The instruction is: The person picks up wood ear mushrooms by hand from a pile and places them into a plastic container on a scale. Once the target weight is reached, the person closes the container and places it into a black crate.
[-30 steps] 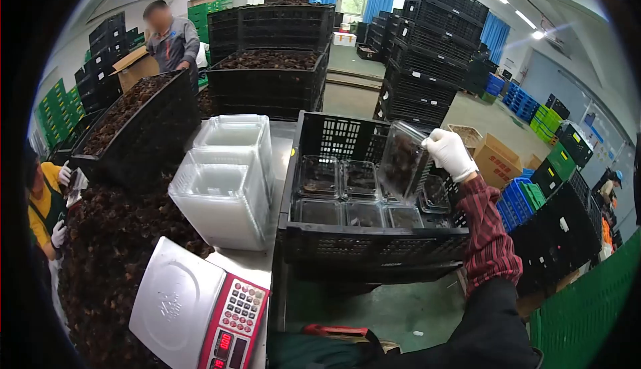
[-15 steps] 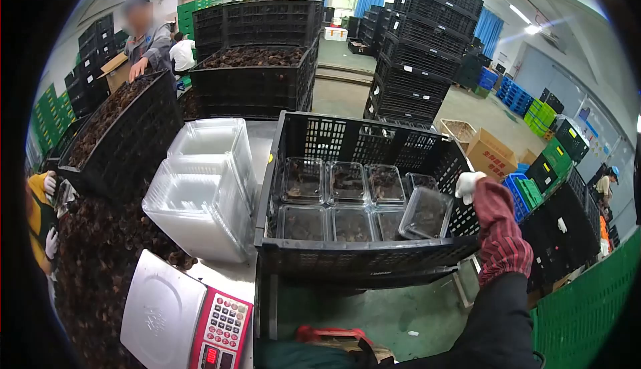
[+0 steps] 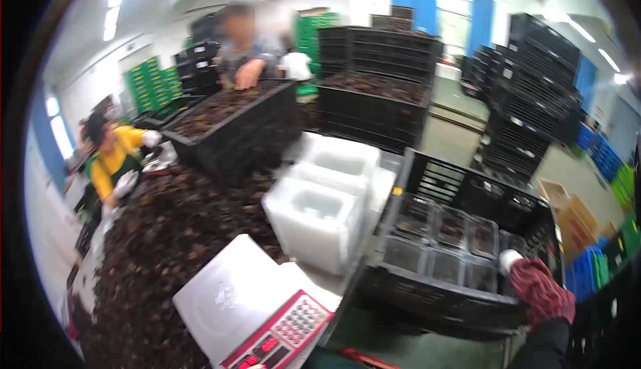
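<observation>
My right hand (image 3: 511,262), in a white glove under a red checked sleeve, reaches into the right end of a black plastic crate (image 3: 437,300). Two rows of clear plastic boxes (image 3: 444,267) with dark contents stand inside. The glove is right at the end of the front row, just in front of a back-row box (image 3: 513,243). Its fingers are blurred and partly hidden, so I cannot tell what they hold. My left hand is out of view. Left of the crate are stacks of empty clear boxes (image 3: 310,219) and a red-edged digital scale (image 3: 230,302).
A dark, loose heap (image 3: 180,249) covers the table's left side. Across it, a worker in yellow (image 3: 117,162) and a person in grey (image 3: 250,62) stand by a filled black crate (image 3: 247,132). Tall black crate stacks (image 3: 527,102) and a cardboard box (image 3: 575,225) are at the right.
The view has swung left, bringing the heap and the worker in yellow further in. The box that was tilted beside my right glove no longer shows, and the glove is lower in the crate.
</observation>
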A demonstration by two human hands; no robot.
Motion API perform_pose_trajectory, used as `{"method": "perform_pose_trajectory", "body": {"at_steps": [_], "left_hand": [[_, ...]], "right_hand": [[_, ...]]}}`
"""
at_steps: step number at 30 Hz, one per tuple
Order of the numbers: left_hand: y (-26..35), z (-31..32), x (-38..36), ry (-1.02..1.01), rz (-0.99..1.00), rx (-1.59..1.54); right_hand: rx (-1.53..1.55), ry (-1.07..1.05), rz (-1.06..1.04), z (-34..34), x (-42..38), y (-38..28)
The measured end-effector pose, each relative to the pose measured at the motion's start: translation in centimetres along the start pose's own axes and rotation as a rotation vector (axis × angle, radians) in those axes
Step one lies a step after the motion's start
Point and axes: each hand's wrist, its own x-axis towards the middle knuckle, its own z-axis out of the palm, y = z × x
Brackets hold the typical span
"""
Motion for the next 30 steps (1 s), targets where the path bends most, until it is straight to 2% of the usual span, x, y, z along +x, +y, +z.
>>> {"method": "perform_pose_trajectory", "body": {"at_steps": [3, 4, 5, 6, 7, 8, 9, 11, 12, 15, 16, 18, 20, 21, 22, 24, 26, 29, 30], "left_hand": [[-1.3, -1.0, 0.2, -0.020, 0.005, -0.071], [-1.9, -1.4, 0.2, -0.038, 0.000, -0.103], [-1.6, -1.4, 0.1, -0.048, 0.011, -0.096], [-1.2, -1.5, -0.2, -0.034, 0.008, -0.108], [-1.6, -1.8, -0.1, -0.033, 0.019, -0.120], [-2.1, -2.1, 0.0, -0.036, 0.029, -0.132], [-2.4, -2.4, 0.0, -0.023, 0.037, -0.142], [-2.6, -3.0, 0.0, -0.034, 0.045, -0.137], [-2.6, -3.2, -0.1, -0.029, 0.051, -0.141], [-3.2, -3.6, 0.0, -0.032, 0.069, -0.172], [-3.5, -3.7, 0.1, -0.031, 0.070, -0.184], [-3.5, -3.7, -0.1, -0.028, 0.052, -0.193], [-3.5, -3.8, 0.0, -0.025, 0.047, -0.185], [-3.8, -3.9, 0.2, -0.046, 0.076, -0.184], [-4.1, -4.0, 0.4, -0.067, 0.104, -0.185], [-4.5, -3.8, 0.6, -0.054, 0.070, -0.227], [-3.8, -3.4, 0.3, -0.045, 0.067, -0.189], [-3.7, -3.4, 0.0, -0.017, 0.057, -0.190], [-3.9, -3.6, 0.0, -0.016, 0.031, -0.194]], "right_hand": [[-0.242, 0.066, -0.062, 2.8, 1.7, 0.5], [-0.235, 0.059, -0.019, 0.3, -1.0, -1.2], [-0.236, 0.129, 0.026, 4.7, 3.2, 0.7], [-0.063, 0.201, 0.284, 2.3, 1.2, 0.1], [0.127, 0.428, 0.447, 2.8, 1.1, 0.3], [0.408, 0.567, 0.680, 3.4, 3.0, 0.8], [0.408, 0.580, 0.668, 4.3, 4.8, 1.7], [0.621, 0.749, 0.996, 5.5, 7.0, 2.5], [0.625, 0.755, 0.991, 5.3, 6.5, 2.3], [0.354, 0.584, 0.734, 4.5, 3.5, 3.0], [0.348, 0.595, 0.735, 3.6, 3.9, 4.2], [-0.143, 0.205, 0.448, 1.9, 3.7, 6.1], [0.064, 0.075, 0.412, -0.5, 1.4, 6.8], [-0.054, -0.038, 0.254, 0.8, 3.0, 8.2], [-0.060, -0.040, 0.254, 1.1, 3.2, 7.8], [-0.133, -0.207, -0.038, 0.9, 2.2, 4.9], [-0.123, -0.119, 0.061, 1.1, 0.6, -0.5], [-0.203, -0.027, -0.012, 4.1, 3.3, 0.0], [-0.125, -0.031, -0.014, 4.1, 3.0, 1.3]]}}
